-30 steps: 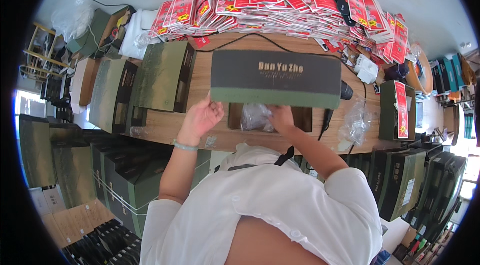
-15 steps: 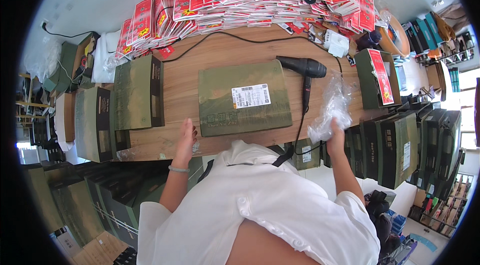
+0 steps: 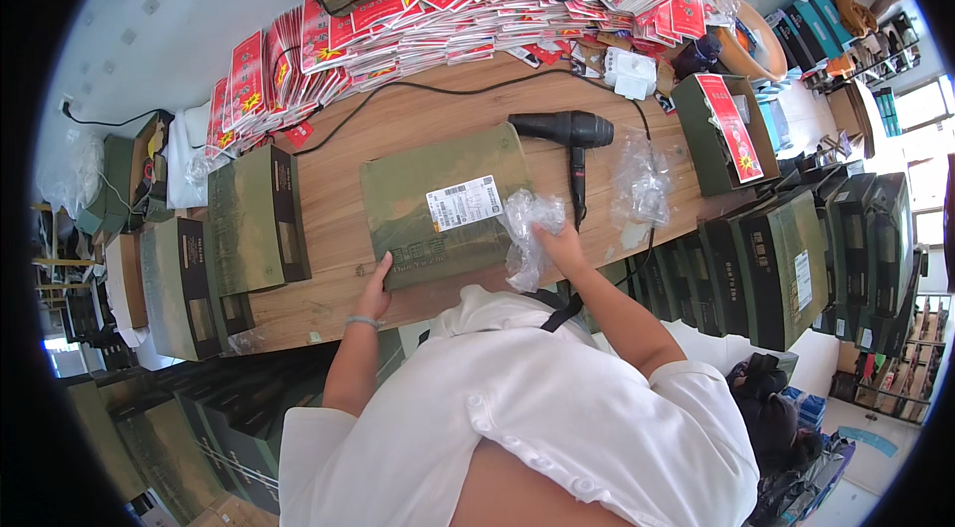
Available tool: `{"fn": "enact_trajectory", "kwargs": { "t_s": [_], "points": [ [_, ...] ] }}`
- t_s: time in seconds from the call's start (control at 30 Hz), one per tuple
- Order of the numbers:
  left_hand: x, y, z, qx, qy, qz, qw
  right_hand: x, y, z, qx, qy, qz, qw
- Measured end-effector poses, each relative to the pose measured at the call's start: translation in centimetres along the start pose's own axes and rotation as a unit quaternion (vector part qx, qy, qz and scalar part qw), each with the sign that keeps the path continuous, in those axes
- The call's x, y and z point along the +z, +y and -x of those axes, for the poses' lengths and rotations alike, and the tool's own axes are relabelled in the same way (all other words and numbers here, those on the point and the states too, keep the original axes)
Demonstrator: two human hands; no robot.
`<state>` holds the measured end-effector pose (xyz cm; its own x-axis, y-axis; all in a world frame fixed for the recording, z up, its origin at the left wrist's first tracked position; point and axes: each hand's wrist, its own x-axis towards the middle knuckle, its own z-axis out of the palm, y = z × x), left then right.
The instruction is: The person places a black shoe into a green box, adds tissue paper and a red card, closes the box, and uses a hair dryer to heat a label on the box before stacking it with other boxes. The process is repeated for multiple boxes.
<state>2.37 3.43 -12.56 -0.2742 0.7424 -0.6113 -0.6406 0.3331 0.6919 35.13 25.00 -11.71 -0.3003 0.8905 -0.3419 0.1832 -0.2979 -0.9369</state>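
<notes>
A flat green cardboard box [image 3: 408, 191] with a white label [image 3: 464, 202] lies on the wooden table in front of me. My left hand [image 3: 374, 290] is at its near left corner, fingers stretched out and touching the edge. Over the box's near right part, my right hand [image 3: 560, 245] is closed on a crumpled clear plastic wrap [image 3: 524, 229], which hangs down past the box's edge. A black hair dryer [image 3: 565, 128] lies just behind the box's right side, its handle toward me. More clear plastic film [image 3: 642, 181] lies to the right of the dryer.
Red printed packets [image 3: 418, 30] are heaped along the table's back. Green boxes [image 3: 244, 224] stand at the left, and an open green box [image 3: 731, 144] at the right. Several more boxes [image 3: 776, 268] stand in a row beyond the right edge. A black cord [image 3: 448, 89] crosses the table.
My right hand has swung left with the plastic wrap, from right of the dryer to over the box. My left hand has come against the box's corner. The whole view has shifted somewhat.
</notes>
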Motion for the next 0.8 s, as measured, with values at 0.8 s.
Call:
{"fn": "enact_trajectory", "kwargs": {
  "t_s": [0.8],
  "points": [
    [9.5,-7.1,15.7,0.144,0.180,0.033,0.973,-18.4,5.0,-10.6,-0.009,0.091,0.570,0.817]
  ]
}}
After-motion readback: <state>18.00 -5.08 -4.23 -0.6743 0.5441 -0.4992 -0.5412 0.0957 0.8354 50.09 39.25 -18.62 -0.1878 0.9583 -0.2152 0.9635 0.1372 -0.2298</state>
